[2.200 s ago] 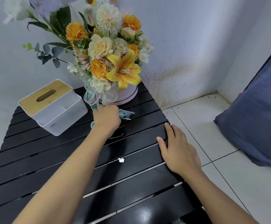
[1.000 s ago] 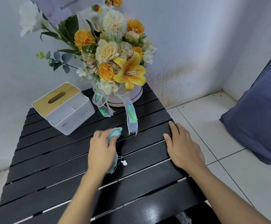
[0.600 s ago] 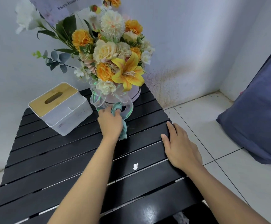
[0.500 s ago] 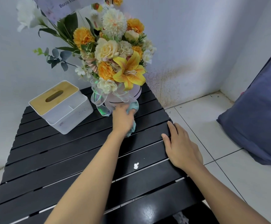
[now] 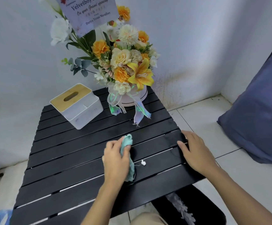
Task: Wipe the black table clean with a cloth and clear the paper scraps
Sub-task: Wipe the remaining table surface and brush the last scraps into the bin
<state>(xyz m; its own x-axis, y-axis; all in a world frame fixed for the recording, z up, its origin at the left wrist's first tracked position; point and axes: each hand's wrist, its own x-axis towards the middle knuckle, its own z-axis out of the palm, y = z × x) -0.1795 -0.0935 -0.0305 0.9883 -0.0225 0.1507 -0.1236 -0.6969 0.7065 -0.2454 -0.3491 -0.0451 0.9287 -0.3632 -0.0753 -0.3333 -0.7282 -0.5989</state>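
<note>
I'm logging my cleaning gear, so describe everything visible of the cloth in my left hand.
The cloth is small, pale teal, soft-looking fabric, crumpled into a loose wad. The left hand grips it, fingers curled over it, against the slats of the black table. One end pokes out beyond the fingers, the other beside the palm. A thin thread trails from its right edge toward a white paper scrap.

On the table [image 5: 70, 161], the tissue box [image 5: 76, 105] stands at the far left with the flower arrangement [image 5: 127, 65] to its right. The paper scrap [image 5: 143, 163] lies nearer, between the cloth [image 5: 128, 156] on its left and the table's right edge.
</note>
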